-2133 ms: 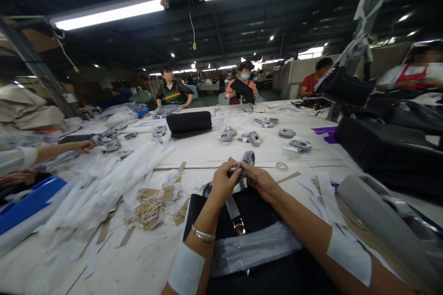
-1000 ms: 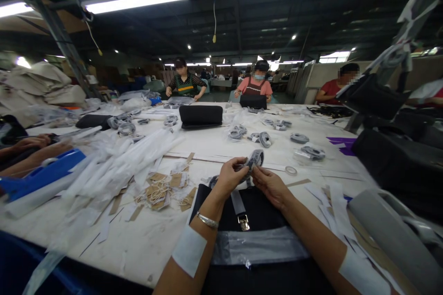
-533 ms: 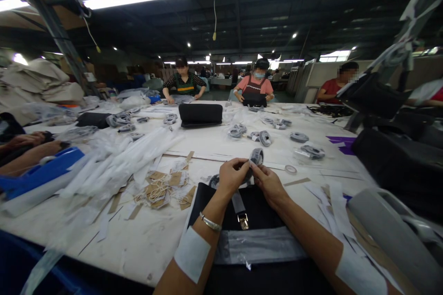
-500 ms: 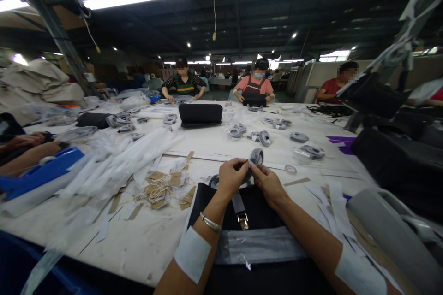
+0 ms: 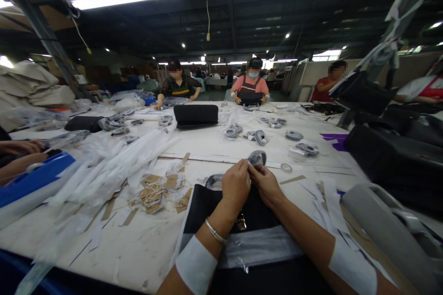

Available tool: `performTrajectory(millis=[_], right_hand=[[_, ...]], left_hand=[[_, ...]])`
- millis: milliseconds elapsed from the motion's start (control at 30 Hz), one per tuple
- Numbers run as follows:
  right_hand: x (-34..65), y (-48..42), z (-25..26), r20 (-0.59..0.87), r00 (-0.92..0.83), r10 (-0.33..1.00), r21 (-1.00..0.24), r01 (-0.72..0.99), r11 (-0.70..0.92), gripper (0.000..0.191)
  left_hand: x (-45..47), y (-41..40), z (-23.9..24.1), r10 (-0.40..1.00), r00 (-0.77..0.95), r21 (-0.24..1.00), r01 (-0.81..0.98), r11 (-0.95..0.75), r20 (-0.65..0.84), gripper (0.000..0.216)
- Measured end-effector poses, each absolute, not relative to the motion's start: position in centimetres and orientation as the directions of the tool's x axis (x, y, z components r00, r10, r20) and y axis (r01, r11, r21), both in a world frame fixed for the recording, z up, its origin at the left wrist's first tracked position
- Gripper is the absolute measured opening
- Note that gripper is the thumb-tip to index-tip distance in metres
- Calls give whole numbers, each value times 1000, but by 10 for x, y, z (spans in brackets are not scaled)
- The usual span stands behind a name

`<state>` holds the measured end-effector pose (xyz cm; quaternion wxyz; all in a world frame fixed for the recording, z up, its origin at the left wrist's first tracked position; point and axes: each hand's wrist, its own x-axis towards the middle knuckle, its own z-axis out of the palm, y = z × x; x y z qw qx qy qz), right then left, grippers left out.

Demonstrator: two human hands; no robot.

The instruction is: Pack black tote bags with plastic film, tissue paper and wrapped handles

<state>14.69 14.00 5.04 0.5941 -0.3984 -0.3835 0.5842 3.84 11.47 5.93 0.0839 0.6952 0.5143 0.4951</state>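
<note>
Above a black bag (image 5: 201, 207), my left hand (image 5: 236, 184) and my right hand (image 5: 267, 183) meet with fingertips pinched together. Both grip the near edge of a coiled strap (image 5: 258, 157) that looks wrapped in clear plastic. Exactly what lies between the fingertips is hidden. A gold-coloured buckle (image 5: 241, 221) shows on the bag below my left wrist. Across the bag's front runs a band covered with clear plastic (image 5: 263, 245). Just behind the bag, left of my hands, another wrapped coil (image 5: 213, 181) is partly visible.
Brown hang tags with strings (image 5: 155, 193) and plastic sleeves (image 5: 114, 170) lie to the left. Several wrapped coils (image 5: 294, 135) and a tape roll (image 5: 285, 167) are farther back. A black case (image 5: 196, 116) stands mid-table. A grey tape dispenser-like object (image 5: 377, 226) sits right. Co-workers are around the table.
My left hand has turned and moved slightly down, covering the short strap above the buckle. The wrapped coil has tipped lower beyond my fingers. The whole view has shifted slightly.
</note>
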Motion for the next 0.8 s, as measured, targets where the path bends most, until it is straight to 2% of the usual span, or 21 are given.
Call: performTrajectory(millis=[133, 233, 400, 567, 633, 700, 767, 800], right_hand=[[147, 140, 52, 8, 8, 1000, -897, -443, 11, 38], [147, 139, 55, 5, 7, 1000, -880, -475, 8, 36], [149, 138, 61, 81, -53, 995, -875, -481, 45, 30], [149, 138, 65, 100, -101, 990, -910, -411, 50, 30], [150, 137, 67, 86, -71, 994, -952, -299, 61, 33], [158, 132, 72, 132, -17, 991, -988, -80, 130, 33], [178, 124, 78, 270, -19, 963, -938, 219, 267, 28], [194, 117, 83, 356, -47, 933, -861, 371, 347, 25]], left_hand=[[42, 115, 59, 776, -1, 591, 648, -480, 631, 45], [38, 116, 63, 769, 10, 576, 656, -487, 639, 37], [21, 122, 70, 843, -90, 767, 475, -432, 531, 28], [13, 131, 71, 912, -53, 854, 378, -359, 407, 29], [13, 132, 70, 922, -62, 873, 349, -340, 383, 28], [13, 132, 69, 928, -72, 883, 343, -321, 366, 30], [13, 131, 69, 931, -91, 880, 369, -298, 353, 34], [13, 131, 70, 933, -102, 878, 386, -283, 346, 36]])
